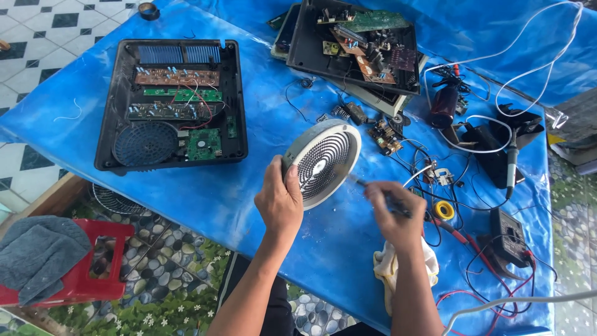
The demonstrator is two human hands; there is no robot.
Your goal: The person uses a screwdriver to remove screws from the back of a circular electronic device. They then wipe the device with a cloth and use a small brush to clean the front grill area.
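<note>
My left hand (281, 200) grips the lower left rim of a round grey coil disc (323, 160) and holds it tilted up above the blue tabletop (205, 193). The disc shows a spiral of dark windings around a pale centre. My right hand (394, 211) holds a thin metal-tipped tool (360, 183) whose tip touches the disc's lower right edge. A pale cloth (387, 266) lies just under my right wrist.
An open black appliance base (171, 102) with circuit boards and a fan sits at the left. A second opened case (357, 43) lies at the top. Loose wires, a yellow tape roll (444, 210), a meter (509, 236) and a soldering iron (511, 165) crowd the right. A red stool (81, 267) stands on the floor.
</note>
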